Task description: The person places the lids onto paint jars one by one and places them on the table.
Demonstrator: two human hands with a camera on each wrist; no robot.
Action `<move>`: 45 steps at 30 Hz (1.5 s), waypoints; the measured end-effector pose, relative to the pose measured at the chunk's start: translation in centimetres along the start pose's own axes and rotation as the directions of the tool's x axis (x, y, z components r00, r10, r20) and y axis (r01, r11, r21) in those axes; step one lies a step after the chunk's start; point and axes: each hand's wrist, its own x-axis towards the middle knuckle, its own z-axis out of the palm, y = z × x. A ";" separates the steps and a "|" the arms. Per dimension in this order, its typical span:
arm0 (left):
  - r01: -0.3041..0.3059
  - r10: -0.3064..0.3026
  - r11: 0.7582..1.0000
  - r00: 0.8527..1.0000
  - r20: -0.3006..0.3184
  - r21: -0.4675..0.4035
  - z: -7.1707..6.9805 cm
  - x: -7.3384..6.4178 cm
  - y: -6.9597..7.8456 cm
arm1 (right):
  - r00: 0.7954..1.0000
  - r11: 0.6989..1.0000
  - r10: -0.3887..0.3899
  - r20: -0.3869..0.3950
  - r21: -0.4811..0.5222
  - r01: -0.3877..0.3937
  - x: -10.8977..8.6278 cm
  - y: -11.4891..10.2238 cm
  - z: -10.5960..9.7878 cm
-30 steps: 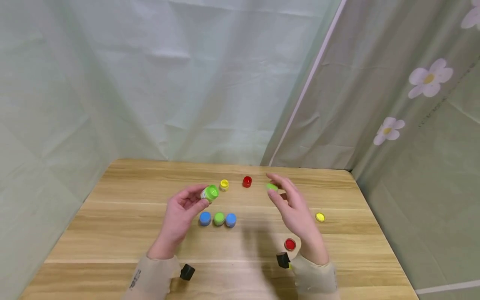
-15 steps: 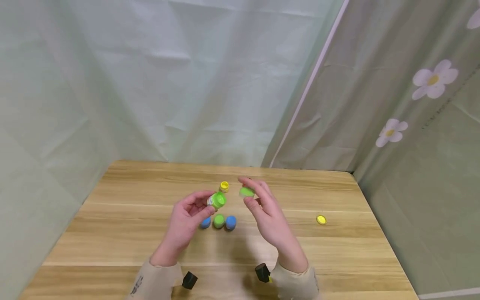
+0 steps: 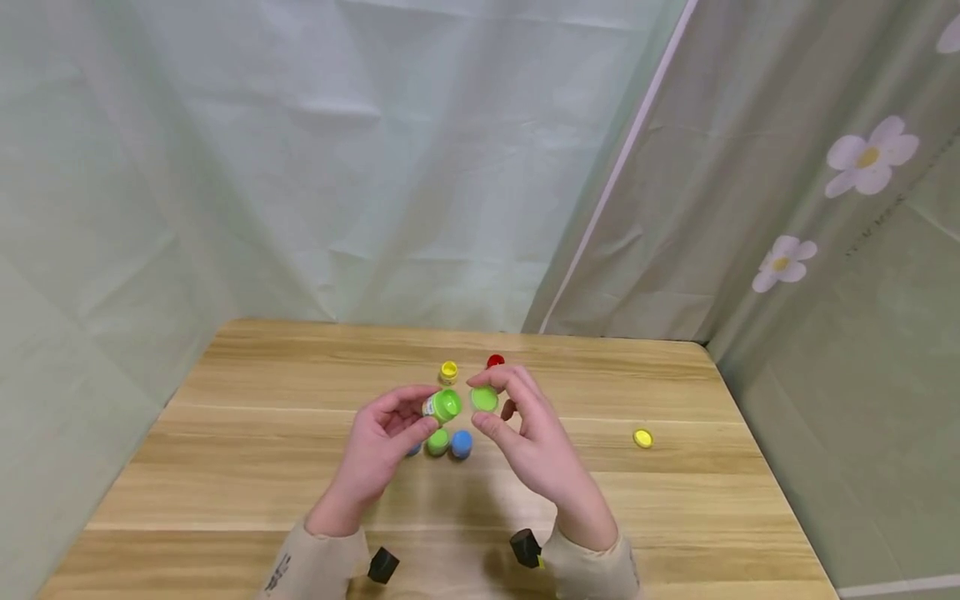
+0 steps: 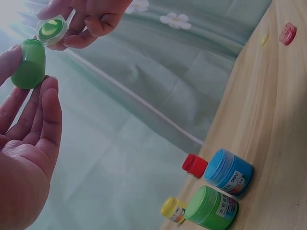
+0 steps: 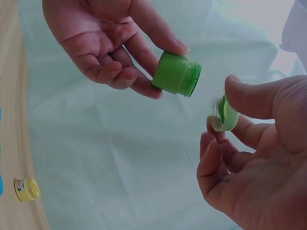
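Observation:
My left hand (image 3: 378,446) pinches a small uncapped green paint jar (image 3: 442,405) between thumb and fingers, its mouth tilted toward the right hand. Facing it, my right hand (image 3: 536,446) holds the jar's green lid (image 3: 484,399) by its edge. In the right wrist view a short gap separates the jar's threaded neck (image 5: 194,79) from the lid (image 5: 225,114), whose clear rim points at the jar. Both are held up over the table. Seen from the left wrist, the lid (image 4: 52,29) shows its green-smeared inside right at the jar's mouth.
Below the hands stand a capped green jar (image 3: 438,442) and a blue jar (image 3: 461,444), with another blue one mostly covered. Farther back are small yellow (image 3: 448,372) and red (image 3: 496,361) jars. A yellow lid (image 3: 642,438) lies at right; a red lid (image 4: 288,33) shows in the left wrist view.
My right hand has come left with the green lid, up to the jar, and turned the lid's face. My left hand has shifted slightly right and nearer with the jar.

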 end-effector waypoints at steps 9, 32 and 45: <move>0.052 -0.052 0.998 0.999 0.002 0.037 0.1 -0.1 0.3 | 0.999 0.997 -0.045 -0.008 0.058 0.045 -0.1 -0.1 0.2; 0.055 -0.058 0.995 0.998 0.033 0.081 0.3 0.1 0.7 | 0.983 0.980 -0.182 0.009 -0.079 0.182 0.3 0.0 0.5; 0.008 -0.011 0.997 0.999 0.049 0.073 0.2 -0.1 0.5 | 0.970 0.964 -0.239 0.055 -0.108 0.243 0.3 0.0 0.7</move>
